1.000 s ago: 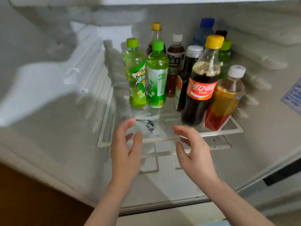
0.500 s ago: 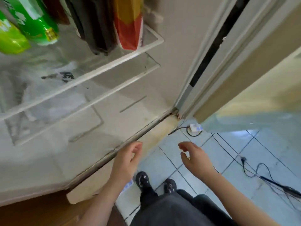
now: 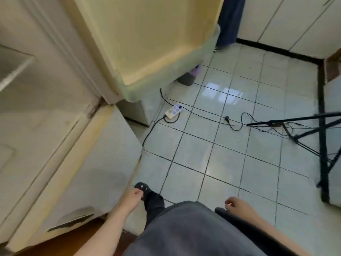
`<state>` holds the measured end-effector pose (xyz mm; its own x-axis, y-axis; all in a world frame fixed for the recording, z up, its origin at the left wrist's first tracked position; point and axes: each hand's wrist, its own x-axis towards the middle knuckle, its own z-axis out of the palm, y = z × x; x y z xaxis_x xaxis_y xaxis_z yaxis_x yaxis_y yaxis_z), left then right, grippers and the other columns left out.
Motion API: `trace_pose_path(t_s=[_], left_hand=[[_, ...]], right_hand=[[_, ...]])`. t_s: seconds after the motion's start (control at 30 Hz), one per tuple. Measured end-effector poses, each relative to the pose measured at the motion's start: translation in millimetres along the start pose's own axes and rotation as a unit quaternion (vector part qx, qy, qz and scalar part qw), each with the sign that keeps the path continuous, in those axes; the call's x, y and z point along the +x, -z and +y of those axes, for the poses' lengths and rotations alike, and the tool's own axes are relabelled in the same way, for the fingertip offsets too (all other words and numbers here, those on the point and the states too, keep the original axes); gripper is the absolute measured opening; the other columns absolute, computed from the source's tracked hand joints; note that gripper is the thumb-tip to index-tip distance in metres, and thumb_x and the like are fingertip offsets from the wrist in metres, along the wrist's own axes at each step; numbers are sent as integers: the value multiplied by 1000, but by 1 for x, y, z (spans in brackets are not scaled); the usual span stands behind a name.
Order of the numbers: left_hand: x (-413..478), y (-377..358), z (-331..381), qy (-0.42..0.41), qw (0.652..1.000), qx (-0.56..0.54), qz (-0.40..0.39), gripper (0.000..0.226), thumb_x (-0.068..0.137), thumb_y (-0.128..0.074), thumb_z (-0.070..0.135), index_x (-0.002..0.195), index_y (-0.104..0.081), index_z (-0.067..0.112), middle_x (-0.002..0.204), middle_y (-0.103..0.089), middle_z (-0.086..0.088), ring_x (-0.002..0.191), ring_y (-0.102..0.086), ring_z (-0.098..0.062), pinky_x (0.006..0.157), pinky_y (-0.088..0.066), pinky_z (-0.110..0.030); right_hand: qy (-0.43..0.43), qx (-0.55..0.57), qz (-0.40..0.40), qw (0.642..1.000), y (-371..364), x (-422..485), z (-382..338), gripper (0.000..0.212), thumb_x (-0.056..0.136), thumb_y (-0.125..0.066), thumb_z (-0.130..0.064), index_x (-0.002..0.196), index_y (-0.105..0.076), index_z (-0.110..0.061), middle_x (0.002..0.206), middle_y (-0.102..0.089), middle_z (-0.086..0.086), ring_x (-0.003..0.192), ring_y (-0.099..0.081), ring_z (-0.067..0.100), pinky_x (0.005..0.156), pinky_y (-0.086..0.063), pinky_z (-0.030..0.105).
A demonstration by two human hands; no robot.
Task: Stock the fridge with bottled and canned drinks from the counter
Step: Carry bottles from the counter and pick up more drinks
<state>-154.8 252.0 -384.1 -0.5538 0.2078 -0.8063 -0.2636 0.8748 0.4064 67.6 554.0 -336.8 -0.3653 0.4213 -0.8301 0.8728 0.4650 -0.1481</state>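
Note:
No bottle or can shows in the head view now. The open fridge (image 3: 42, 115) fills the left side, with only its bare lower interior and bottom edge visible. Its door (image 3: 147, 43) stands open at the top centre, showing a yellowish inner face. My left hand (image 3: 133, 195) hangs low beside the fridge's bottom corner, fingers loosely curled and holding nothing. My right hand (image 3: 235, 203) hangs at my right side over the tiled floor, also loosely curled and holding nothing. The counter is out of sight.
A white power strip (image 3: 173, 110) and black cables (image 3: 234, 122) lie on the pale tiled floor (image 3: 230, 163). A black tripod stand (image 3: 323, 137) stands at the right. A dark bin (image 3: 186, 78) sits behind the door. White cabinets (image 3: 295, 21) line the far wall.
My view has swung from the stocked fridge shelf down and right to the floor. Both hands have dropped from the shelf's front edge to my sides, holding nothing.

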Motion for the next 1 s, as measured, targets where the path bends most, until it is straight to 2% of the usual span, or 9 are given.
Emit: trace_pose_path(t_s=[0.07, 0.13, 0.23, 0.33, 0.47, 0.63, 0.73, 0.87, 1.0], left_hand=[[-11, -40, 18, -15, 1000, 15, 15, 30, 94, -46, 13, 65, -47, 11, 69, -49, -15, 68, -49, -26, 66, -36, -33], [-26, -91, 37, -23, 999, 39, 21, 30, 93, -47, 11, 63, -45, 6, 75, -49, -33, 74, -54, -44, 63, -40, -40], [-57, -175, 65, -45, 989, 130, -51, 27, 94, -47, 21, 68, -53, 21, 89, -63, -19, 93, -61, -32, 76, -44, -35], [-84, -239, 102, -110, 950, 276, -95, 22, 93, -49, 31, 102, -68, 27, 115, -65, 2, 110, -58, -20, 93, -44, -28], [-96, -290, 170, -152, 926, 312, -146, 21, 95, -50, 27, 109, -65, 20, 117, -65, -1, 111, -58, -20, 89, -41, -24], [-93, -350, 244, -137, 908, 360, -163, 23, 94, -50, 20, 105, -62, 5, 108, -65, -15, 107, -59, -30, 95, -47, -36], [-91, -404, 285, -155, 863, 441, -191, 14, 94, -50, 21, 89, -58, 11, 95, -63, -10, 92, -60, -26, 80, -45, -32], [-90, -505, 357, -182, 765, 561, -260, 24, 93, -48, 14, 68, -48, 14, 80, -54, -9, 75, -48, -17, 68, -36, -27], [-107, -619, 445, -242, 669, 646, -277, 26, 92, -45, 16, 67, -44, 15, 77, -51, -8, 74, -47, -20, 68, -38, -28]], right_hand=[[-6, 34, 2, 999, -4, -8, 53, 28, 91, -50, -30, 115, -59, -20, 114, -65, 0, 104, -58, 16, 84, -44, 23], [-25, 64, 9, 998, -8, -19, 110, 28, 92, -48, -30, 116, -58, -19, 115, -64, 0, 105, -58, 16, 85, -43, 23], [-89, 127, 32, 987, -18, -40, 201, 27, 92, -48, -27, 116, -58, -20, 117, -63, 0, 107, -57, 16, 85, -41, 22], [-159, 201, 33, 966, -34, -65, 282, 24, 92, -48, -25, 112, -58, -19, 117, -63, 2, 107, -56, 19, 85, -41, 24], [-207, 316, 46, 925, -58, -89, 354, 13, 94, -46, -20, 98, -58, -18, 108, -67, 6, 98, -60, 22, 81, -42, 26], [-240, 437, 42, 866, -88, -105, 392, 14, 97, -43, -23, 94, -56, -18, 97, -63, 2, 88, -59, 16, 67, -43, 23], [-251, 508, 32, 824, -95, -111, 412, 17, 99, -43, -28, 87, -54, -24, 94, -60, -3, 80, -55, 5, 57, -38, 13], [-298, 594, 56, 745, -84, -122, 466, 12, 94, -50, -38, 85, -52, -30, 91, -57, -12, 83, -54, 4, 69, -43, 17], [-389, 625, 118, 667, -66, -136, 537, 14, 97, -48, -30, 104, -56, -20, 110, -59, -1, 94, -57, 12, 85, -48, 25]])
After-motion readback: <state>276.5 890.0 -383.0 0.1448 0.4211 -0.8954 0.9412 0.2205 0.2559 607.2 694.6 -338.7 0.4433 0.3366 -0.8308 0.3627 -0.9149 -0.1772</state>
